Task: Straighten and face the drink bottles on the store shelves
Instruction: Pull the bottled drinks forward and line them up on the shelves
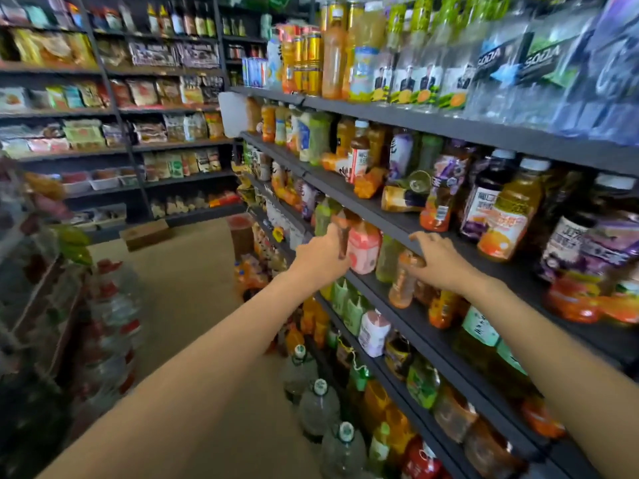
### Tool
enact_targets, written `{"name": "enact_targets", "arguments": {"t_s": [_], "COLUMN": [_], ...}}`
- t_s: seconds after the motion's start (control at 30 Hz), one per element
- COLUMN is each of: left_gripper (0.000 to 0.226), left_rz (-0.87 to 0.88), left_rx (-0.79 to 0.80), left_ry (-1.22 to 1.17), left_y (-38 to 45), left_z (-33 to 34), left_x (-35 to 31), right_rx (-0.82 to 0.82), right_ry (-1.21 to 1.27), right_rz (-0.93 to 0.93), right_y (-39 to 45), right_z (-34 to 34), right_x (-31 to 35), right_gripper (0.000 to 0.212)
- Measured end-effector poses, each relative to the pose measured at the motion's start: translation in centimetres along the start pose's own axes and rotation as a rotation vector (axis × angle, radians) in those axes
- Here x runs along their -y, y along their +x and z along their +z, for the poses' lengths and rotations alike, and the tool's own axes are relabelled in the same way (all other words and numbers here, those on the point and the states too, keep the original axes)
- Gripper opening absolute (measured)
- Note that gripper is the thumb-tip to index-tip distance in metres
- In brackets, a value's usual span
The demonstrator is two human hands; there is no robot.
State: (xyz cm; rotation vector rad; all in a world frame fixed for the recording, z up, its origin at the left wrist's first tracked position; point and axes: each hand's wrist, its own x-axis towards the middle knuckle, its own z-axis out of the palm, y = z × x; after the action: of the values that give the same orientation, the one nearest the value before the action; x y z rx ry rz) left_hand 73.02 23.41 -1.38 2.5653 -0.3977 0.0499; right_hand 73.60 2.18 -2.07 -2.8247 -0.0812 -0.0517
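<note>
Setting: shop aisle with tan floor (193, 299); dark metal drink shelves (408, 223) are ranged along the right, snack racks (114, 108) are set at the far wall.
Left fingers: curled round a slim brown plastic bottle (343, 236), which is gripped by the left hand (323, 259) at the front of the third shelf.
Right fingers: curled over the neck of a clear orange-drink bottle (403, 283); the top is held by the right hand (437, 259), just beneath the shelf edge above.
Between the hands: a pink-labelled squat bottle (363, 248) and a pale green bottle (387, 259) are stood upright.
Shelf above: a brown bottle lying on its side (403, 198) is seen among upright juice bottles.
Floor stock: large clear water jugs with green caps (318, 406) are lined below.
</note>
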Motion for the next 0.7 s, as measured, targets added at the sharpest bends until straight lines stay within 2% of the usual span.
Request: {"name": "enact_targets", "arguments": {"t_s": [0.1,0.23,0.33,0.5,0.7], "left_gripper": [0.052,0.045,0.052,0.046,0.049], "left_rz": [0.033,0.131,0.153,0.183,0.223], "left_rx": [0.035,0.039,0.079,0.065,0.100], "left_ry": [0.111,0.085,0.084,0.031,-0.137], "left_y": [6.1,14.9,20.8,29.3,38.9], "left_z": [0.2,0.0,-0.7,-2.5,-2.9], "left_x": [2.6,5.9,8.4,12.8,15.4], "right_rx": [-0.042,-0.150,-0.238,-0.299,-0.135], "right_ry": [-0.016,-0.080,0.062,0.202,0.037], "right_rz": [0.002,0.060,0.121,0.264,0.458], "right_y": [6.5,16.6,23.4,32.4,39.5], "right_z": [0.0,-0.2,-0.2,0.6,1.6], "right_x": [0.9,1.3,2.2,4.2,4.6], "right_gripper": [0.068,0.064,0.051,0.027,0.055]}}
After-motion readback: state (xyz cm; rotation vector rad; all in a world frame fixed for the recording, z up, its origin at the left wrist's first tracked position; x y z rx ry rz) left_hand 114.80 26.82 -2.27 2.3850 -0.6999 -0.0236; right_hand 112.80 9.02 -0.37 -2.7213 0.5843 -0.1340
